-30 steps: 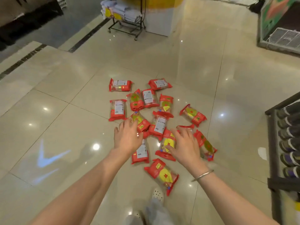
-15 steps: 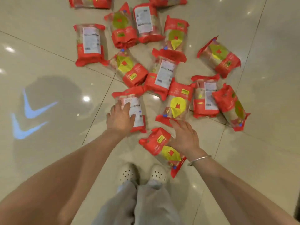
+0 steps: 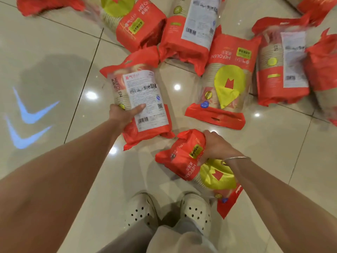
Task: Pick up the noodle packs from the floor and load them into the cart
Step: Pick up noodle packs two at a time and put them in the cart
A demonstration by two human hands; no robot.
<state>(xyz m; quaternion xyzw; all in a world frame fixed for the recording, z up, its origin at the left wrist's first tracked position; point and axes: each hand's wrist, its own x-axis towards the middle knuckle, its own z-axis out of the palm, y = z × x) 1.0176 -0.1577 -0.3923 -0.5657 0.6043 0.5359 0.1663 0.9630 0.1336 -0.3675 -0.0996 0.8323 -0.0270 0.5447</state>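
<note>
Nearest, just ahead of the pale shoes [image 3: 167, 210], the right hand [image 3: 217, 148] is clamped on the top of a red noodle pack [image 3: 189, 161]. Beyond it the left hand [image 3: 122, 114] grips the side of a label-up pack [image 3: 144, 105]. More packs [image 3: 226, 83] lie scattered on the tiled floor [image 3: 54, 57]; no cart shows. The slick film could slide from a one-handed pinch.

red noodle packs [image 3: 226, 79] | scattered flat on floor | 2 gripped
</note>
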